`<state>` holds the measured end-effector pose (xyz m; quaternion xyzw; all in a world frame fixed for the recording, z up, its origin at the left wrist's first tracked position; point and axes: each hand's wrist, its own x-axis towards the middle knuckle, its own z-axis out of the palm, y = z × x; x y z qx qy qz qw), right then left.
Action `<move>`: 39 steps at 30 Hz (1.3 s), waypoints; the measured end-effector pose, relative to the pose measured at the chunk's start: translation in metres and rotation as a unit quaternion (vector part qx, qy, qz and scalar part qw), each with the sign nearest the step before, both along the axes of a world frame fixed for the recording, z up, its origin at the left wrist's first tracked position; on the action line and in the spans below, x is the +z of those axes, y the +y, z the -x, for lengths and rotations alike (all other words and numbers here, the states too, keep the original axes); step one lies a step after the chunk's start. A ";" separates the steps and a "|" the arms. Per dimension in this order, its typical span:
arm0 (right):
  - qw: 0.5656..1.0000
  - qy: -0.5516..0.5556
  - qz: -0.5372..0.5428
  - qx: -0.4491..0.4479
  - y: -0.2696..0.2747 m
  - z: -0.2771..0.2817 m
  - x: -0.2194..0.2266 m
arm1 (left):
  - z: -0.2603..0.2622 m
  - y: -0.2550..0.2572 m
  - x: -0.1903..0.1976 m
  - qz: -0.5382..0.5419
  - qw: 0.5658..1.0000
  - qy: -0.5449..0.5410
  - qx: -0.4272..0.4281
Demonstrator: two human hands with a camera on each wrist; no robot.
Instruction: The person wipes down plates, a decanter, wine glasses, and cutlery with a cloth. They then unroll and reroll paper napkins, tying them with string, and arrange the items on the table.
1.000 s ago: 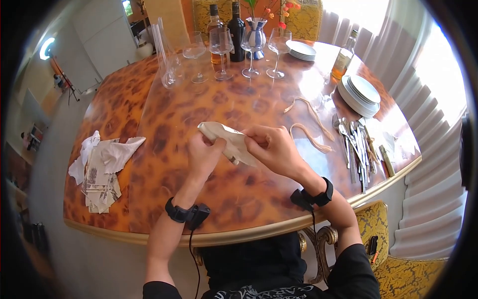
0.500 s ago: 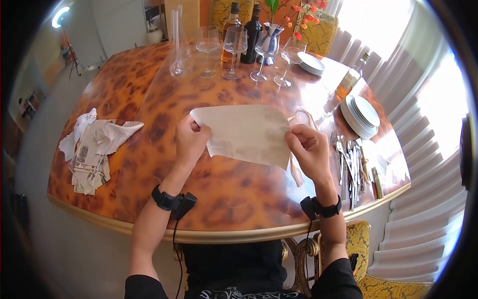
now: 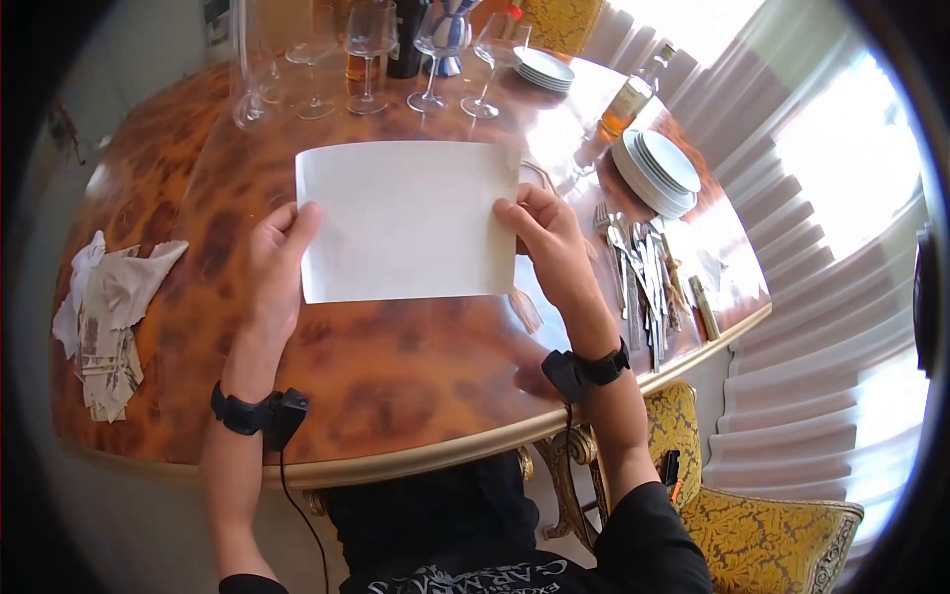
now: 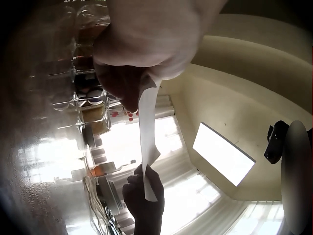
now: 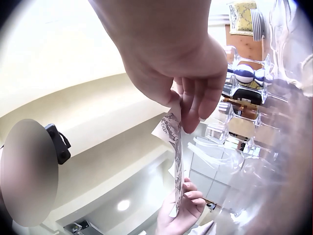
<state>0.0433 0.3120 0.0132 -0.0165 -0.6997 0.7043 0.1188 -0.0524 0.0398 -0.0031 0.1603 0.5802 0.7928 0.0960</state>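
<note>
left hand (image 3: 273,255): fingers pinching paper sheet (image 3: 408,223) at left | right hand (image 3: 554,246): fingers pinching its right edge | above tabletop (image 3: 396,371)

Both hands (image 3: 275,249) (image 3: 552,241) pinch, held apart, forearms (image 3: 234,480) stretched forward.

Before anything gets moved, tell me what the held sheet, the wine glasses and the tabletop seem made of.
Held sheet: probably paper, matte; its edge is thin and it bends softly.
Wine glasses: likely clear, glossy glass; see-through with bright highlights.
Tabletop: possibly lacquered wood veneer, mottled brown and glossy, showing bright reflections; the core cannot be told.
</note>
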 end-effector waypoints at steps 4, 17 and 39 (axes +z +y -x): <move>1.000 -0.013 -0.003 0.022 -0.006 -0.002 0.005 | -0.001 0.000 -0.002 0.016 1.000 0.018 0.001; 0.998 -0.036 0.055 0.009 0.007 0.004 -0.008 | -0.007 -0.003 0.006 0.041 0.998 0.014 -0.042; 0.921 -0.114 -0.083 -0.363 0.270 -0.165 0.081 | -0.017 0.005 0.000 0.078 0.993 0.051 -0.072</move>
